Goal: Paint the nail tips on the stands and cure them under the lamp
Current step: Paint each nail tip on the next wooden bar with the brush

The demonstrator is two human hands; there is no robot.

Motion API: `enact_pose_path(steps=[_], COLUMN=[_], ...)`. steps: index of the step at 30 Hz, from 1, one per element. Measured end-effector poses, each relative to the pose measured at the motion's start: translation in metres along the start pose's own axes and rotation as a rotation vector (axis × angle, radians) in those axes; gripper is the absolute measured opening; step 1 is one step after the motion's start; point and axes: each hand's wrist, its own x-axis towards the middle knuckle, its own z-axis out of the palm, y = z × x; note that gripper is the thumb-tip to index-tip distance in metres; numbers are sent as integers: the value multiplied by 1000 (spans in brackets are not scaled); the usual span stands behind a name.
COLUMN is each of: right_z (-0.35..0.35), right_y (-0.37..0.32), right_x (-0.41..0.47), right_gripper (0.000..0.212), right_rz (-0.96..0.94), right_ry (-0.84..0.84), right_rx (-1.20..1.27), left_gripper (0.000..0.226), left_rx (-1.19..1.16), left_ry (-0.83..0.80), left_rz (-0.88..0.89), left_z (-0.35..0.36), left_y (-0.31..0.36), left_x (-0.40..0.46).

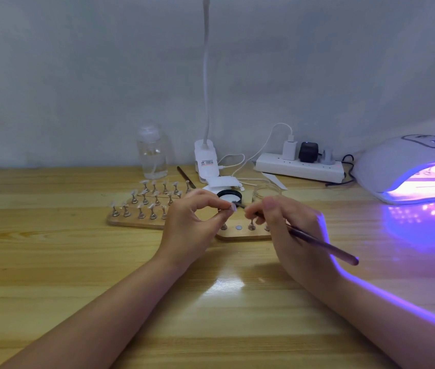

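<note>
My left hand (195,222) pinches a small stand with a nail tip (233,207) between thumb and fingers, lifted above the table. My right hand (288,222) grips a thin dark brush (320,242), its bristle end touching the nail tip. Behind my left hand lies a wooden board (131,221) carrying several metal stands with nail tips (141,206). A second wooden board (240,234) under my hands holds a few stands. The curing lamp (408,169) glows purple at the right, with stands partly visible inside.
A black jar lid (229,196) and an open clear jar (267,191) sit just behind my hands. Further back stand a clear liquid bottle (152,153), a clip-on desk lamp (205,161), a second brush (186,177) and a power strip (298,167) with cables.
</note>
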Motion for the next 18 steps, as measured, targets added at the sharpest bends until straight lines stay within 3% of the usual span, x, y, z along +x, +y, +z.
enact_pose_path(steps=[12,18], right_z=[0,1], right_y=[1,1], right_x=[0,1], right_gripper=[45,42], right_rz=[84,-4], right_ry=[-33,1], right_rx=[36,-22], left_gripper=[21,27], left_rx=[-13,-9], left_ry=[-4,0], left_rz=[-19,-2], left_z=[0,0], left_y=[-2,-1], left_x=[0,0])
